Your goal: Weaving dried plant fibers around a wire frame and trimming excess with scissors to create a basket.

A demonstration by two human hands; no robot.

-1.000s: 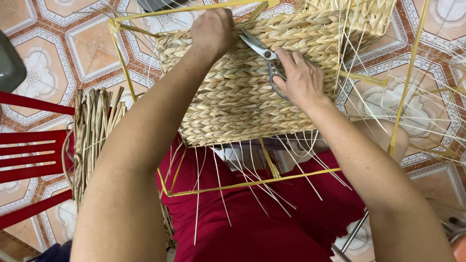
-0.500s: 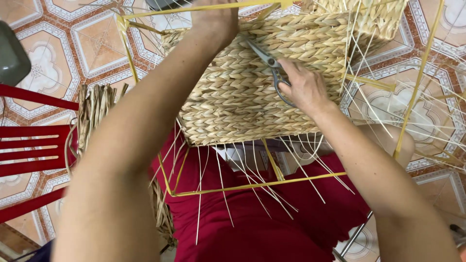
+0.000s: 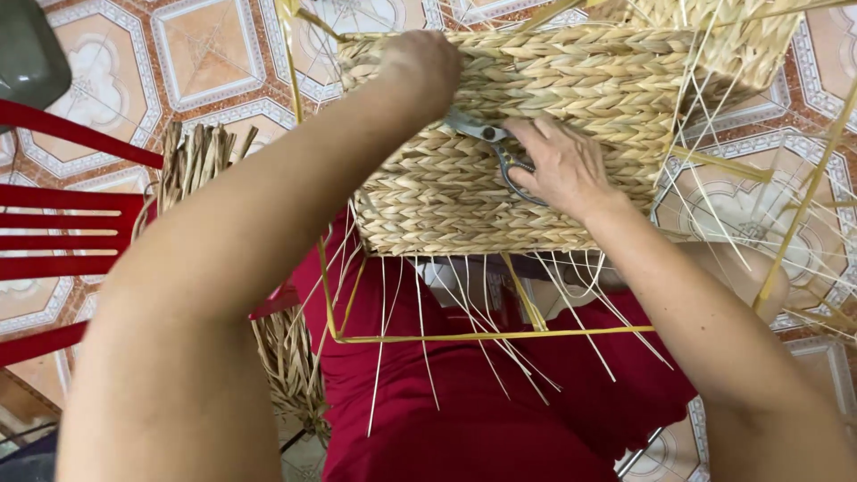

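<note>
Scissors (image 3: 495,147) in right hand (image 3: 558,165) against woven basket (image 3: 571,80).

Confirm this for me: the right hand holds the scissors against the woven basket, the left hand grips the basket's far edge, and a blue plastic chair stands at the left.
One detail is wrong: the chair at the left is red, not blue, as the head view shows. The rest stands: the right hand holds the scissors against the woven basket, and the left hand grips the basket's far edge.
</note>
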